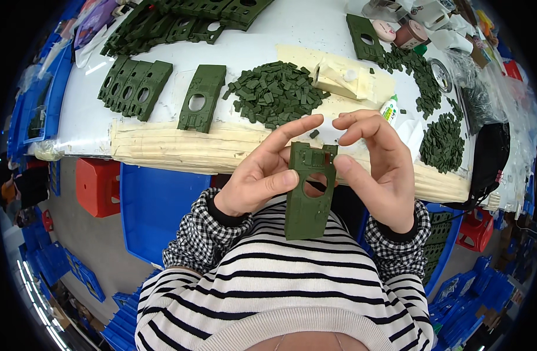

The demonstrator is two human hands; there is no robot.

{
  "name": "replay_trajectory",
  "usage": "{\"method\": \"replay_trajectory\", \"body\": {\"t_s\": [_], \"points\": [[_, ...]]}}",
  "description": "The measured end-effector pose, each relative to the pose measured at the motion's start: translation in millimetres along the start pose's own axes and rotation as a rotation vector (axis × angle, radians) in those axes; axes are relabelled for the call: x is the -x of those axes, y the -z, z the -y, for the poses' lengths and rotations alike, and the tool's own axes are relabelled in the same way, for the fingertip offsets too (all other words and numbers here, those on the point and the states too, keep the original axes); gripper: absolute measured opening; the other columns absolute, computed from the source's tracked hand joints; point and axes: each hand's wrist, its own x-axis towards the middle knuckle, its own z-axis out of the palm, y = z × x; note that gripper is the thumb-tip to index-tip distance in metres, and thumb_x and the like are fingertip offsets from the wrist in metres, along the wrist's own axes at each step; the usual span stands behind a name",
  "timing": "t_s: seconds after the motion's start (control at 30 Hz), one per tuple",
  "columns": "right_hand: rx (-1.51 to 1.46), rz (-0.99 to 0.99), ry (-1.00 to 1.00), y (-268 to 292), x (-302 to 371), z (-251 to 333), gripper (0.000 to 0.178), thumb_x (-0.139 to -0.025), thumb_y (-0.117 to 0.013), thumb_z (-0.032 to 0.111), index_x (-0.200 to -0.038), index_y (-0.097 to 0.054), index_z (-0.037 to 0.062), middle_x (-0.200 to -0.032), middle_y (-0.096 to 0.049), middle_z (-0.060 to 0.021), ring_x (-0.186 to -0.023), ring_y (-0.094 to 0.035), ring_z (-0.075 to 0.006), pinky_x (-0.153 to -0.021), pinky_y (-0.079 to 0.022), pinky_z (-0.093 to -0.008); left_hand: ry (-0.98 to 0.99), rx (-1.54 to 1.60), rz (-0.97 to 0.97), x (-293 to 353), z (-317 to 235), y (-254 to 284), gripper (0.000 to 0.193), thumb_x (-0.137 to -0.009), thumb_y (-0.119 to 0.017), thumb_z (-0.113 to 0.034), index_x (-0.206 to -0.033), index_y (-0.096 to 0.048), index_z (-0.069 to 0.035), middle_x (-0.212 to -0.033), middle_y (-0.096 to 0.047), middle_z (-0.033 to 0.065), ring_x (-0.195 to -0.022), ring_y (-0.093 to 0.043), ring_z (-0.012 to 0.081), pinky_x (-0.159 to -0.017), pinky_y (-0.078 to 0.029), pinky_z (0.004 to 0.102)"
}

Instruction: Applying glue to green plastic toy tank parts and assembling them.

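So the piece that matters here is the dark green plastic plate [306, 216] held up in front of the striped sweater [268, 278], just off the near edge of the table [84, 117]. Its long axis runs roughly away from the body, one short end toward the chest and the other toward the table, leaning a touch sideways. There's a big round hole through it, more or less midway along.

The left hand [260, 175] is the one really on it: the thumb lies on the left edge beside the hole, gripping it, with other fingers apparently tucked behind, though I can't see those properly. The index finger sticks out past the far end.

The right hand [382, 169] is on the other side, thumb right up at the far right corner. Whether it's touching or just beside, I honestly can't tell. Its fingers are curved and parted from the thumb, with a visible gap and nothing I can make out between them. So the plate lies to the left of that thumb and to the right of the left palm.

Straight past the far end there's one loose little green tile [314, 134], then a heap of green tiles [274, 93] further off, slightly left.
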Motion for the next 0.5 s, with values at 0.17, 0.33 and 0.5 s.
{"method": "replay_trajectory", "body": {"t_s": [0.17, 0.33, 0.5], "points": [[0.023, 0.027, 0.028, -9.2, -2.3, -6.6, 0.024, -0.074, -0.068, 0.008, -0.094, -0.056, 0.0027, -0.097, -0.059, -0.0087, -0.096, -0.054, -0.0229, -0.088, -0.04, -0.0337, 0.032, 0.015, -0.009, 1.4, 1.0, -1.1, 0.074, -0.092, -0.057, -0.021, -0.148, -0.012, -0.003, -0.123, -0.053, 0.0136, -0.109, -0.055, 0.0188, -0.09, -0.049, 0.0352], [0.027, 0.037, 0.024, -13.1, -2.3, -8.2, 0.023, -0.074, -0.066, 0.007, -0.094, -0.056, 0.0028, -0.096, -0.058, -0.0081, -0.095, -0.054, -0.0229, -0.087, -0.041, -0.0335, 0.008, -0.025, -0.014, 0.6, 3.8, -0.8, 0.074, -0.092, -0.057, -0.019, -0.149, -0.01, -0.005, -0.125, -0.05, 0.0131, -0.108, -0.055, 0.0192, -0.089, -0.05, 0.0363], [0.021, 0.057, 0.031, -12.2, -0.9, -9.4, 0.027, -0.074, -0.068, 0.009, -0.098, -0.056, 0.0028, -0.1, -0.058, -0.0088, -0.098, -0.054, -0.023, -0.089, -0.041, -0.034, 0.008, -0.051, -0.002, 0.2, 4.2, 0.4, 0.077, -0.092, -0.058, -0.021, -0.149, -0.01, -0.005, -0.124, -0.052, 0.0155, -0.109, -0.056, 0.0203, -0.088, -0.05, 0.0353]]}}
